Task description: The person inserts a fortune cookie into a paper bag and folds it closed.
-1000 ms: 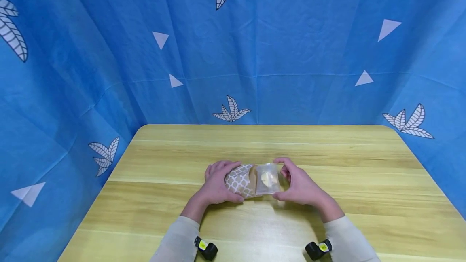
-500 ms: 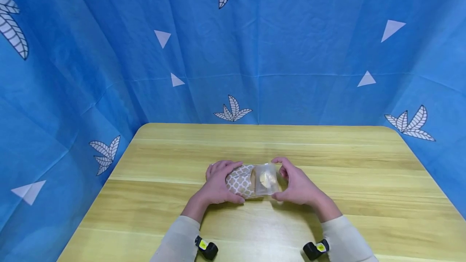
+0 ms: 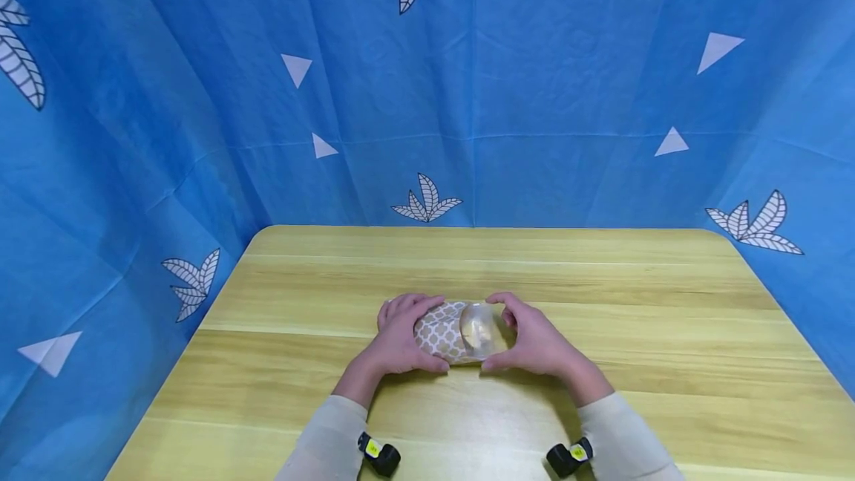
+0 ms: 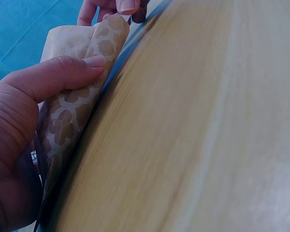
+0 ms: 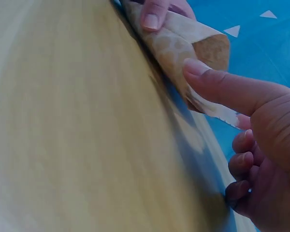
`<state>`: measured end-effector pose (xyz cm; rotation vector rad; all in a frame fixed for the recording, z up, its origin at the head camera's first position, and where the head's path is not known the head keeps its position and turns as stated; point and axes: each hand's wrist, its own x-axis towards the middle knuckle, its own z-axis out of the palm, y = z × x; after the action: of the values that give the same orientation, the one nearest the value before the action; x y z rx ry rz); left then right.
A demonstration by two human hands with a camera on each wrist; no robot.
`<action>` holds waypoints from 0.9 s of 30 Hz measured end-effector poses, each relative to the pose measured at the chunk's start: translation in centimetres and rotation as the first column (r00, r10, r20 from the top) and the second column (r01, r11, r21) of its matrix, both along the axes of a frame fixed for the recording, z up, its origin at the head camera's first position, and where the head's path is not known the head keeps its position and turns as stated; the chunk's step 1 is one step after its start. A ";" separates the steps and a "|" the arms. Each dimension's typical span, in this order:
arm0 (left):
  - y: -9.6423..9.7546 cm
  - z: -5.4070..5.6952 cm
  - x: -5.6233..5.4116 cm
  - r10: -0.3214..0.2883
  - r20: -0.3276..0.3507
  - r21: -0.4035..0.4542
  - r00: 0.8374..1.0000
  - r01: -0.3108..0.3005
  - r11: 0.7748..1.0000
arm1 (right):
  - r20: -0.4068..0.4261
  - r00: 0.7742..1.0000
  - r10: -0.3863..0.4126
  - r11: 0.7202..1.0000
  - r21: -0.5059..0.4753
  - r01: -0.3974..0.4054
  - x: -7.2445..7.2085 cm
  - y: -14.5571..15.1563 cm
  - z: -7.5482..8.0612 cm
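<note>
A tan paper bag (image 3: pixel 441 332) with a white lattice pattern lies on the table, its mouth toward the right. My left hand (image 3: pixel 398 336) grips the bag from the left, thumb along its near side. A clear plastic packet (image 3: pixel 477 329) with something pale inside sits partly in the mouth. My right hand (image 3: pixel 534 336) holds the packet's outer end between thumb and forefinger, right at the bag's opening. In the right wrist view, the right thumb (image 5: pixel 222 82) overlaps the bag's edge (image 5: pixel 171 46), with the other fingers curled below.
The wooden table (image 3: pixel 601 266) stretches out on all sides of the hands. Behind it and along the sides hangs a blue curtain (image 3: pixel 568 80) with white leaf and triangle prints. Small black cameras (image 3: pixel 379 457) sit on both wrists.
My right hand has moved left toward the bag, and the clear packet has slid further into the mouth. My left hand has stayed on the bag in nearly the same place.
</note>
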<state>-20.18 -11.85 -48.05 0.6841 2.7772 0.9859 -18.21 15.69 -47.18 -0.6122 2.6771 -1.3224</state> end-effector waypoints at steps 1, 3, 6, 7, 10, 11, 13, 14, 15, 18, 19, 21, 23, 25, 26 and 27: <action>0.0 0.0 0.0 0.000 0.001 0.000 1.000 0.000 1.000 | -0.001 1.000 -0.002 1.000 -0.001 0.002 0.0 -0.1 -0.1; 0.0 0.0 0.0 0.003 0.005 0.001 1.000 -0.003 1.000 | -0.005 1.000 -0.001 1.000 0.001 0.001 0.1 -0.2 -0.2; 0.0 0.0 0.1 0.005 0.009 0.003 1.000 -0.005 1.000 | -0.004 1.000 0.000 1.000 0.001 0.000 0.3 -0.1 -0.1; 0.0 0.0 0.1 0.005 0.008 0.004 1.000 -0.005 1.000 | -0.001 1.000 0.002 1.000 -0.004 -0.002 0.3 0.1 -0.1; 0.0 0.0 0.1 0.005 0.004 0.005 1.000 -0.005 1.000 | 0.021 1.000 -0.002 1.000 -0.018 0.002 0.5 0.6 -0.1; 0.0 0.0 0.1 0.005 0.004 0.005 1.000 -0.005 1.000 | 0.029 1.000 -0.004 1.000 -0.026 0.004 0.5 0.9 -0.1; 0.0 -0.1 0.1 0.004 0.004 0.007 1.000 -0.004 1.000 | 0.039 0.999 -0.006 0.999 -0.037 0.008 0.6 1.3 -0.2; -0.1 -0.1 0.0 0.005 0.004 0.006 1.000 -0.005 1.000 | 0.040 0.999 -0.008 0.999 -0.037 0.010 0.6 1.4 -0.2; -0.1 -0.1 0.0 0.006 0.005 0.009 1.000 -0.006 1.000 | 0.041 0.999 -0.008 0.999 -0.040 0.009 0.6 1.5 -0.3; -0.2 -0.1 0.1 0.008 0.007 0.014 1.000 -0.008 1.000 | 0.024 1.000 0.003 0.999 -0.037 -0.002 0.5 1.7 -0.3; -0.2 -0.1 0.1 0.008 0.006 0.016 1.000 -0.008 1.000 | 0.018 1.000 0.007 0.999 -0.035 -0.006 0.5 1.6 -0.3; -0.2 -0.1 0.1 0.006 0.005 0.017 1.000 -0.006 1.000 | 0.004 1.000 0.014 0.999 -0.034 -0.014 0.4 1.5 -0.4; -0.1 -0.1 0.0 0.003 0.004 0.016 1.000 -0.004 1.000 | -0.007 1.000 0.017 0.999 -0.029 -0.017 0.4 1.4 -0.4; -0.1 -0.1 0.1 0.001 0.004 0.019 1.000 -0.001 1.000 | -0.013 1.000 0.015 1.000 -0.028 -0.015 0.4 1.2 -0.4; -0.1 -0.1 0.1 0.001 0.005 0.019 1.000 -0.001 1.000 | -0.012 1.000 0.012 1.000 -0.026 -0.012 0.4 1.1 -0.4; -0.1 -0.1 0.1 0.001 0.005 0.021 1.000 -0.001 1.000 | -0.011 1.000 0.010 1.000 -0.027 -0.010 0.4 1.0 -0.4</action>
<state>-20.12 -11.92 -48.14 0.6826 2.7673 1.0170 -17.82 16.73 -47.62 -0.6364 2.6651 -1.3594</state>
